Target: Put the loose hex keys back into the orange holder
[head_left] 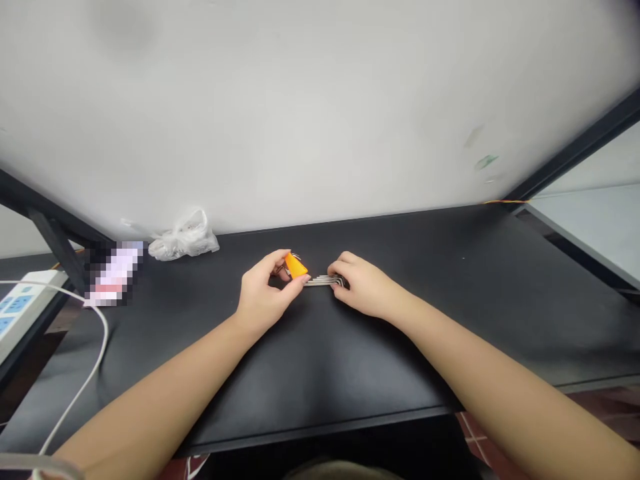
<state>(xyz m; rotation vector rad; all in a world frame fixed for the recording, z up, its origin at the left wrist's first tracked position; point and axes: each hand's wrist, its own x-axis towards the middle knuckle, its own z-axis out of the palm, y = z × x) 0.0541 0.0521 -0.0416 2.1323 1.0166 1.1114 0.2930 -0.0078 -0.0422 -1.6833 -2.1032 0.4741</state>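
An orange holder (295, 266) with a set of metal hex keys (323, 281) lies on the black desk (450, 293) near its middle. My left hand (264, 295) pinches the orange holder between thumb and fingers. My right hand (364, 287) is curled around the bent ends of the metal keys, which stick out to the right of the holder. Both hands rest on the desk top.
A crumpled clear plastic bag (183, 239) lies at the back left against the white wall. A blurred pink-and-white object (114, 273) sits left of it. A white power strip (20, 303) with a white cable (87, 380) is at the far left.
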